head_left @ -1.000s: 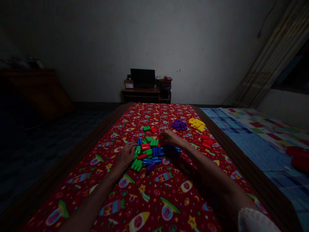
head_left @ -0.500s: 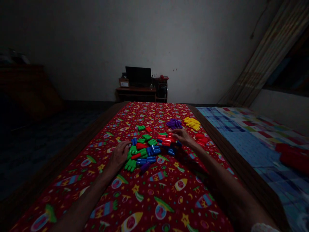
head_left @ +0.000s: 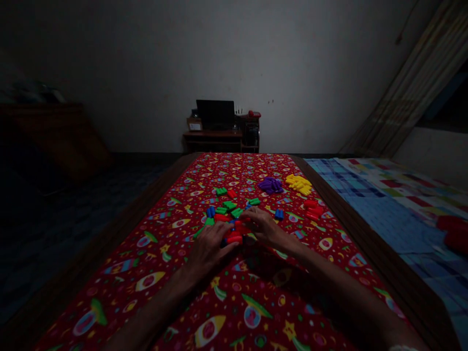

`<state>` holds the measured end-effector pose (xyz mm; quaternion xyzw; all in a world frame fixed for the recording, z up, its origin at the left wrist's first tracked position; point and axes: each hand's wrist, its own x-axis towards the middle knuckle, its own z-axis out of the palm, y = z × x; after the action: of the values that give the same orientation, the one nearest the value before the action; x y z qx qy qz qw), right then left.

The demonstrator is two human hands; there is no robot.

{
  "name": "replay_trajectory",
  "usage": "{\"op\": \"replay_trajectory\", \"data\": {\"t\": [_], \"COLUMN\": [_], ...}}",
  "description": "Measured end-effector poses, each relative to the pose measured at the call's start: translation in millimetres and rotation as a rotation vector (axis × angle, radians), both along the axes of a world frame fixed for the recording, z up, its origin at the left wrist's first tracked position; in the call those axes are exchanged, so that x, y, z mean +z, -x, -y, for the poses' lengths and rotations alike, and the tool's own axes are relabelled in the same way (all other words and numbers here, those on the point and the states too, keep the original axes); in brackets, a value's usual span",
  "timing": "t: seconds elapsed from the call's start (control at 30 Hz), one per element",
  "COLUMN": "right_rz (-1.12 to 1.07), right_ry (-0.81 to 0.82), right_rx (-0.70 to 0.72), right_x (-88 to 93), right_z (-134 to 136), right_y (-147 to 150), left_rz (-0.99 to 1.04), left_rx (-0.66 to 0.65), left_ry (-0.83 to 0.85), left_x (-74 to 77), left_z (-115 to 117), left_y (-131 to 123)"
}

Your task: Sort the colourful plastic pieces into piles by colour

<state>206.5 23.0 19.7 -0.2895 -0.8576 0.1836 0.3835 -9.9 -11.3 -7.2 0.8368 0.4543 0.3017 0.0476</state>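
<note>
Small ridged plastic pieces in several colours lie loose on a patterned red cloth. My left hand (head_left: 210, 241) is cupped over the pile, its thumb and fingers on either side of red and blue pieces (head_left: 234, 239). Against the same cluster, from the right, my right hand (head_left: 263, 225) has its fingers curled on red pieces (head_left: 242, 226). Its fingertips are partly hidden. Just beyond the hands lie green pieces (head_left: 229, 205) and a blue piece (head_left: 211, 211). My left hand covers part of the pile.
Purple pieces (head_left: 271, 185), yellow pieces (head_left: 299, 184) and red pieces (head_left: 313, 209) form separate heaps at the right. A single blue piece (head_left: 279, 214) lies right of my right hand. The cloth (head_left: 204, 312) has a dark brown border. A desk with a monitor (head_left: 215, 114) stands by the wall.
My right hand has come left and nearer, and the red pieces by it have shifted the same way. My left hand has moved right, over the pile. The view has turned slightly left.
</note>
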Motion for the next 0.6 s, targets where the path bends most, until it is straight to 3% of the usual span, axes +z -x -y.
{"op": "replay_trajectory", "data": {"t": [0.17, 0.43, 0.6], "right_rz": [0.044, 0.096, 0.15], "right_ry": [-0.04, -0.166, -0.108], "right_rx": [-0.014, 0.042, -0.149], "right_x": [-1.7, -12.9, -11.8], "right_z": [7, 17, 0], "right_y": [-15, -12, -59], "left_rz": [0.082, 0.304, 0.327], "left_rx": [-0.073, -0.01, 0.089], "left_ry": [0.124, 0.483, 0.465], "left_x": [7.0, 11.7, 23.4], "left_z": [10, 8, 10], "left_y": [-10, -12, -9]}}
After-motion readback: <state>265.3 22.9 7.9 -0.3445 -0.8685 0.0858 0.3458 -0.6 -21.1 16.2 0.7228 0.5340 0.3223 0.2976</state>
